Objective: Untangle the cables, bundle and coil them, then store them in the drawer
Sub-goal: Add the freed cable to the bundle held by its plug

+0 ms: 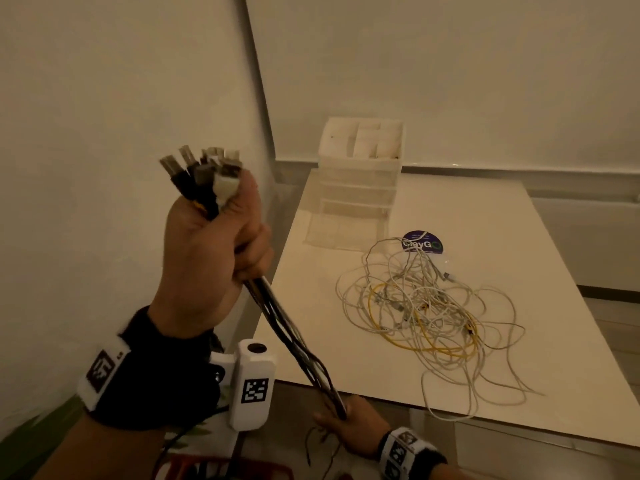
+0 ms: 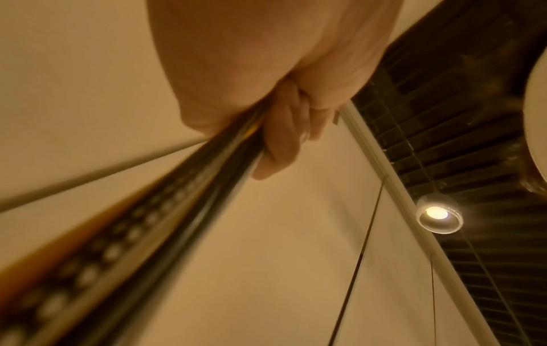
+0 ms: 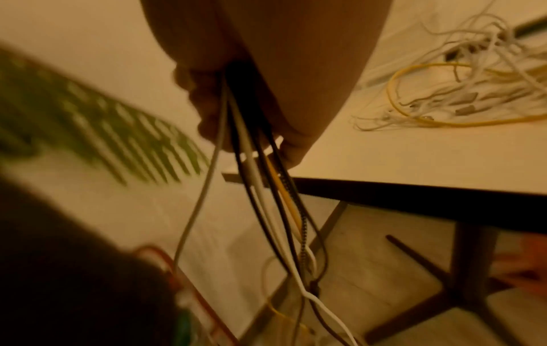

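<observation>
My left hand is raised beside the table and grips a bundle of dark, white and yellow cables just below their plugs, which fan out above the fist. The bundle runs taut down to my right hand, which grips it lower, below the table's front edge. In the left wrist view the fingers curl round the cable bundle. In the right wrist view the cables hang loose below the hand towards the floor. A tangle of white and yellow cables lies on the table.
A white table stands to the right, against the wall. A translucent drawer unit sits at its back, with the bottom drawer pulled out. A round purple label lies by the tangle. A red basket is on the floor.
</observation>
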{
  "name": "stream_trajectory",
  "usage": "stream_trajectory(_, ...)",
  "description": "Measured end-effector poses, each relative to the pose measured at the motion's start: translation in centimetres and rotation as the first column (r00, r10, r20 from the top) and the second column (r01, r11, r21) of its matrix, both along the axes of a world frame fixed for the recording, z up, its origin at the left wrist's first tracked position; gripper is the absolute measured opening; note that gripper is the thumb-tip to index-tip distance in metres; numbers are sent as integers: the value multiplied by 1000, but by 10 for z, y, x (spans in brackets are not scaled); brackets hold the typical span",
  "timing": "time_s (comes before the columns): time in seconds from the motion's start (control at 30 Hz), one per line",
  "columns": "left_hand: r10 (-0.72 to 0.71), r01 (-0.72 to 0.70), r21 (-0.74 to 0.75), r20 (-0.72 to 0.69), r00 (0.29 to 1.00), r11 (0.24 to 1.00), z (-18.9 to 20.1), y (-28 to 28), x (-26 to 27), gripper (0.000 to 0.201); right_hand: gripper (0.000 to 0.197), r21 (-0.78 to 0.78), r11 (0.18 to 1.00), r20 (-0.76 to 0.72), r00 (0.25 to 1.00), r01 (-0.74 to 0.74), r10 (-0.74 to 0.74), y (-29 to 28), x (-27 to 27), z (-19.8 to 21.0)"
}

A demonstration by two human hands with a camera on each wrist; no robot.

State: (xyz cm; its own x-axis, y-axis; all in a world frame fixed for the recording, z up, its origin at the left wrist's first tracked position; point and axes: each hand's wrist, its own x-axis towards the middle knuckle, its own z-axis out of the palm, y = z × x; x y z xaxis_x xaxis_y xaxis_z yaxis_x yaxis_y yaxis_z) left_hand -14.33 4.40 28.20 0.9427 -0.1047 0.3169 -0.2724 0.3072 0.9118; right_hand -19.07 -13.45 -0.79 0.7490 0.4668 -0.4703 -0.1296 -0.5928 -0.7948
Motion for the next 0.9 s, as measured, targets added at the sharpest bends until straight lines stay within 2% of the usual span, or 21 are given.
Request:
stream_trajectory(0.07,2,-1,33,-25,1000,999,-9,-7,0,44,36,-49,998,18,999,-43,44,-9,-7,-7)
stream_trajectory(0.13,-6,7,31,-41,999,1000,-18,-17,2,43,39,-82,996,-4,1000,-18,18,-18,-8,-12)
stream_trajectory(0.17,-14,15,16,-58,998,1000,-21,-22,4,42,45,-111,994,-3,1000,2,-2,-23,-8,-18)
stream_trajectory(0.2,-26,26,-1,-83,996,1000,-25,-27,5,41,60,-143,990,-5,1000,13,-14,-27,-8,-27)
stream_trajectory(0.23,-32,30,-19,-104,994,999,-27,-30,6,39,68,-172,985,2,1000,-19,20,-27,-8,-28)
stream_trajectory(0.27,-45,41,-39,-124,991,998,-30,-36,8,38,61,-188,980,15,998,-64,68,-31,-6,-29)
stream_trajectory(0.33,-84,75,-66,-161,983,995,-33,-44,10,37,32,-136,983,4,993,-119,121,-39,-8,-15)
stream_trajectory(0.4,-118,103,-88,-183,976,991,-36,-50,11,39,58,-50,990,16,992,-128,129,-60,-8,-6)
stream_trajectory(0.43,-129,112,-95,-194,972,989,-38,-52,11,40,66,-65,990,22,992,-122,124,-74,-8,-3)
stream_trajectory(0.47,-139,121,-98,-205,969,988,-40,-55,11,40,64,-126,985,37,992,-116,121,-90,-6,1)
stream_trajectory(0.57,-173,151,-109,-232,957,982,-50,-64,10,42,31,-244,970,120,993,10,20,-142,7,9)
stream_trajectory(0.6,-185,163,-112,-240,953,980,-53,-66,10,40,28,-258,964,141,989,69,-33,-156,13,15)
stream_trajectory(0.67,-206,184,-105,-259,944,977,-58,-69,11,42,35,-292,935,213,966,203,-144,-182,32,31)
stream_trajectory(0.77,-207,187,-96,-297,932,978,-64,-77,9,45,29,-276,873,365,884,403,-293,-217,70,52)
stream_trajectory(0.83,-190,169,-92,-306,933,981,-69,-85,8,48,23,-267,836,440,832,480,-337,-236,103,56)
stream_trajectory(0.9,-173,155,-83,-311,935,985,-73,-93,8,49,18,-312,801,465,817,511,-340,-248,139,56)
